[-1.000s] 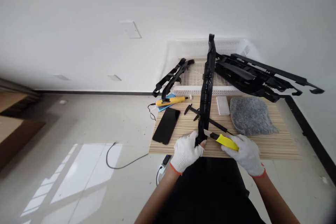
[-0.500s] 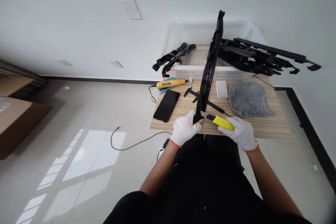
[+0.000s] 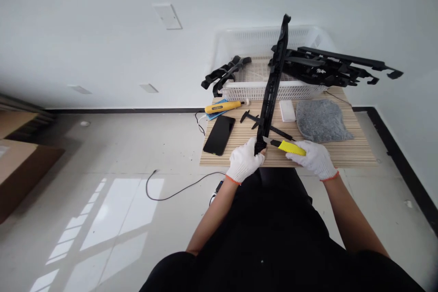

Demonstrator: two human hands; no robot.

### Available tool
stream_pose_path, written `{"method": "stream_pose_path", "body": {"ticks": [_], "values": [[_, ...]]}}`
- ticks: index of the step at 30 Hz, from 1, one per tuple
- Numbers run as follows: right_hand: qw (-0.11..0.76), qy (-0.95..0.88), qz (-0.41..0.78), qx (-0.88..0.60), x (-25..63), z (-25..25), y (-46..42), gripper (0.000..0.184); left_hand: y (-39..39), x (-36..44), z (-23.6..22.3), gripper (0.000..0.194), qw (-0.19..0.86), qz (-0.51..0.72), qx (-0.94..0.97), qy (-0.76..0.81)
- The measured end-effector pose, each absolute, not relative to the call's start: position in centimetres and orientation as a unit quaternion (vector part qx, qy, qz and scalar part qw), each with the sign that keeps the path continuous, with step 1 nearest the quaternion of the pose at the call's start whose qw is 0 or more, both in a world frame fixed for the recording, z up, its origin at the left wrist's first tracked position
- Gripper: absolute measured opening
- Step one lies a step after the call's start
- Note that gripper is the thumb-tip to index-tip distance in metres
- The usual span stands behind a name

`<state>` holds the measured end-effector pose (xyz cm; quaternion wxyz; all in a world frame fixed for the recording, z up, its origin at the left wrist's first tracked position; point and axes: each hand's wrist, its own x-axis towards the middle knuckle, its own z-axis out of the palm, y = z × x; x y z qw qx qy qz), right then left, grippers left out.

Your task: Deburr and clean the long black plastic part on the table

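Observation:
My left hand (image 3: pixel 245 160), in a white glove with an orange cuff, grips the near end of a long black plastic part (image 3: pixel 272 86). The part slants up and away over the table and the basket's front rim. My right hand (image 3: pixel 315 159), gloved the same way, is closed around a yellow utility knife (image 3: pixel 291 148). Its bare blade points left and lies at the part's near end, by my left thumb; whether it touches cannot be made out. Beneath the part, a black caliper (image 3: pixel 278 132) rests on the table.
On the wood-striped table (image 3: pixel 232 160) lie a black phone (image 3: pixel 219 135), a yellow pen-shaped tool (image 3: pixel 223 107), a small white block (image 3: pixel 287 111) and a grey cloth (image 3: pixel 321 121). A white basket (image 3: pixel 246 91) holds more black parts (image 3: pixel 318 66), several jutting over its rim. A cable (image 3: pixel 181 190) trails on the floor.
The view has shifted slightly. Both hands keep their holds, and the knife blade stays by the near end of the black part, with hardly any movement between them.

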<state>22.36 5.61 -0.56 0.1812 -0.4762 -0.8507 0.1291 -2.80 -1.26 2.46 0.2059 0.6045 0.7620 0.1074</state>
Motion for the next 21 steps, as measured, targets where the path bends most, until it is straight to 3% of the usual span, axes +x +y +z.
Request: {"method": "stream_pose_path", "body": {"ticks": [7,14,21], "values": [[0.102,-0.853,0.248,-0.447,23.1,1.1,9.1,0.041,-1.3,-3.4,2.0,0.043,0.209,0.105,0.616,0.753],[0.149,-0.870,0.170,-0.438,22.4,0.0,8.2,0.051,-1.2,-3.7,2.2,0.047,0.247,0.121,0.594,0.756],[0.141,-0.875,0.123,-0.447,22.4,-0.6,7.7,0.058,-1.1,-3.9,2.1,0.050,0.260,0.136,0.590,0.752]]}}
